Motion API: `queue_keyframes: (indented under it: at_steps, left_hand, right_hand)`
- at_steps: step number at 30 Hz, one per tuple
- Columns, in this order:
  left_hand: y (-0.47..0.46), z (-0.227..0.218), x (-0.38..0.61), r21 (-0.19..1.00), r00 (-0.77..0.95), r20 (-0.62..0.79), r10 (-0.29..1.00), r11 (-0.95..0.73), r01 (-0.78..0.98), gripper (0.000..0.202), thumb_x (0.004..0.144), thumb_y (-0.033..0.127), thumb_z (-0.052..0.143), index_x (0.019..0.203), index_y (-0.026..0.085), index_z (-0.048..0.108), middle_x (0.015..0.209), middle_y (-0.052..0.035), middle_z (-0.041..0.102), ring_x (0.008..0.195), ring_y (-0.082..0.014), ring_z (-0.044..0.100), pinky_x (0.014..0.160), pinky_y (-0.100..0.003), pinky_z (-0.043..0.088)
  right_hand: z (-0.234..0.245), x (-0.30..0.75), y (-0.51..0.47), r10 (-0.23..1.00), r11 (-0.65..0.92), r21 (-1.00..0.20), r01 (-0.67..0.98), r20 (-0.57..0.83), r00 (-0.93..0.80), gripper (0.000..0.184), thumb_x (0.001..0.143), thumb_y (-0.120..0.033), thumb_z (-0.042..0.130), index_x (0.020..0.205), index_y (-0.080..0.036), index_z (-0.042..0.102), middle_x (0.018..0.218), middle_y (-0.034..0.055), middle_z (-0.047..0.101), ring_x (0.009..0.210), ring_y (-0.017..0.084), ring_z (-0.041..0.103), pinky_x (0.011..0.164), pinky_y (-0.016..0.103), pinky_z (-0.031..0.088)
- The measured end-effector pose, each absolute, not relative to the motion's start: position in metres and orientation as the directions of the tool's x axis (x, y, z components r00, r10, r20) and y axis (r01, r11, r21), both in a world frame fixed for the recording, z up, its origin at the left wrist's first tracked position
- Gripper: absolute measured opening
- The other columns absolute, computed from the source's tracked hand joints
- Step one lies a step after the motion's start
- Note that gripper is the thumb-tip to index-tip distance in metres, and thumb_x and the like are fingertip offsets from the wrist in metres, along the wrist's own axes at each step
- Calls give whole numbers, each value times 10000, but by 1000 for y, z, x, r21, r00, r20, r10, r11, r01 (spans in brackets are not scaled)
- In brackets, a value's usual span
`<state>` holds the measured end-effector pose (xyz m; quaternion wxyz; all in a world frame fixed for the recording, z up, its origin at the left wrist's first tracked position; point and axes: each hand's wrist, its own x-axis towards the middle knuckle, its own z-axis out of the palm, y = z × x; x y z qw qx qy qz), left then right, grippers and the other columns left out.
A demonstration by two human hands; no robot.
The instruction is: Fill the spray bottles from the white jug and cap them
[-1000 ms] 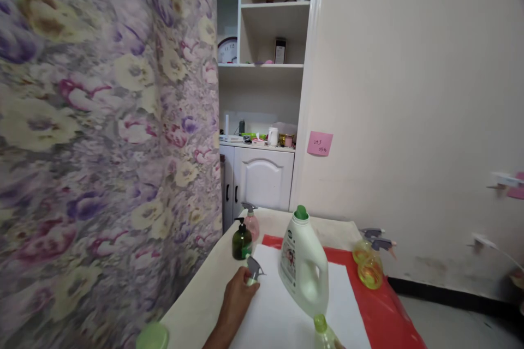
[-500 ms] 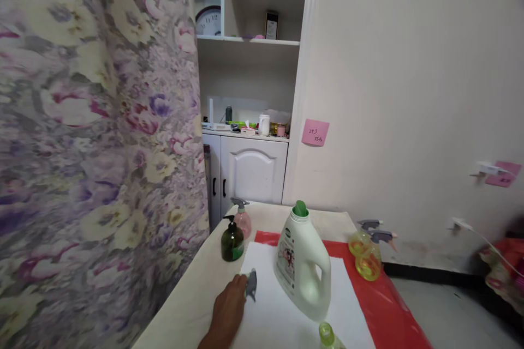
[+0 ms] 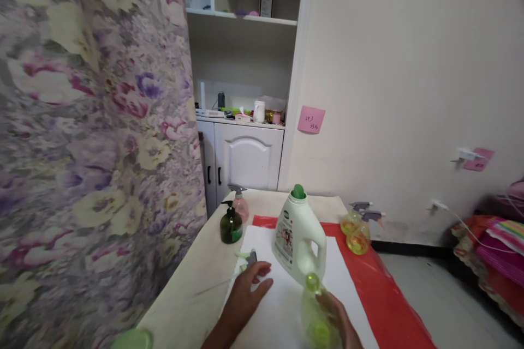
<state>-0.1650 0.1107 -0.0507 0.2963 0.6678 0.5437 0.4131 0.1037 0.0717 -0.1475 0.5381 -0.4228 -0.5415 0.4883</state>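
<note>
Our right hand [image 3: 336,313] has come up into view w/ the green bottle [image 3: 314,308], fingers clasped round it, over the white sheet [image 3: 282,305]. Left hand [image 3: 245,297] rests flat, fingers loose, touching the spray head [image 3: 246,257].

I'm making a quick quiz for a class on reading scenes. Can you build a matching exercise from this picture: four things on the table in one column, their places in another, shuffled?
Things:
1. white jug
2. dark green pump bottle
3. two yellow spray bottles
4. open green bottle

Places:
A. on the red sheet, right side
B. in the right hand
C. on the white paper, centre
D. beside the pink spray bottle, left side

Pairs: 1-C, 2-D, 3-A, 4-B
</note>
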Motion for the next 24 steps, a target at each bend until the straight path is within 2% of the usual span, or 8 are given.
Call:
queue_keyframes:
  at_steps: [1, 4, 6, 9, 13, 18, 22, 24]
  left_hand:
    - [107, -50, -158, 884, 132, 217, 967, -253, 393, 325, 815, 358, 589, 1105, 227, 659, 1132, -89, 732, 1030, -252, 658, 894, -342, 500]
    - [99, -52, -143, 956, 299, 200, 933, -253, 150, 464, 784, 338, 629, 1232, 224, 586, 1287, -98, 663, 1195, -274, 584, 1017, -395, 444]
    - [98, -56, -139, 967, 334, 184, 925, -232, 110, 576, 728, 301, 681, 1281, 216, 543, 1341, -101, 623, 1239, -286, 550, 1064, -417, 407]
    - [99, -60, -137, 962, 317, 141, 938, -205, 179, 620, 670, 219, 720, 1267, 208, 550, 1334, -99, 623, 1226, -295, 552, 1077, -428, 393]
    - [102, -61, -136, 941, 301, 137, 944, -219, 257, 552, 686, 190, 700, 1224, 200, 574, 1271, -94, 658, 1185, -286, 574, 1063, -423, 406]
    - [103, -58, -133, 921, 283, 180, 942, -262, 289, 490, 724, 233, 683, 1202, 195, 583, 1253, -98, 665, 1162, -277, 589, 1042, -404, 427]
    - [100, -53, -131, 919, 258, 176, 950, -253, 304, 486, 719, 207, 673, 1196, 191, 586, 1223, -97, 680, 1146, -269, 599, 1042, -400, 427]
    - [98, -51, -132, 916, 255, 175, 951, -252, 312, 488, 719, 193, 661, 1201, 197, 588, 1236, -93, 673, 1151, -265, 595, 1040, -395, 428]
  right_hand:
    - [-147, 92, 73, 979, 176, -983, -61, 181, -91, 963, 463, -475, 852, 1304, -246, 442, 1338, 157, 564, 1244, 382, 508, 1048, 486, 379]
    - [-140, 56, 77, 964, 227, -972, -57, 232, -129, 913, 548, -376, 800, 1333, -244, 355, 1411, 130, 498, 1339, 340, 416, 1126, 465, 302]
    - [-132, 39, 79, 957, 245, -968, -58, 251, -143, 864, 592, -307, 757, 1343, -253, 334, 1410, 108, 498, 1326, 315, 434, 1123, 456, 314]
    - [-123, 28, 79, 947, 288, -957, -31, 289, -138, 814, 599, -197, 711, 1334, -261, 366, 1361, 75, 542, 1267, 290, 494, 1092, 440, 364]
    - [-125, 28, 76, 966, 253, -964, 80, 246, -80, 867, 553, -55, 681, 1338, -272, 383, 1343, 50, 559, 1256, 269, 499, 1095, 425, 366]
    - [-128, 27, 78, 970, 235, -968, 89, 227, -87, 902, 545, -63, 708, 1359, -259, 372, 1376, 65, 537, 1288, 272, 475, 1113, 426, 351]
    - [-137, 32, 76, 980, 187, -975, 123, 177, -88, 1026, 483, -45, 732, 1401, -230, 313, 1450, 93, 462, 1358, 283, 399, 1158, 428, 294]
    - [-145, 42, 74, 978, 203, -974, 106, 196, -68, 1000, 481, -76, 739, 1390, -214, 346, 1455, 107, 461, 1368, 302, 391, 1162, 444, 296]
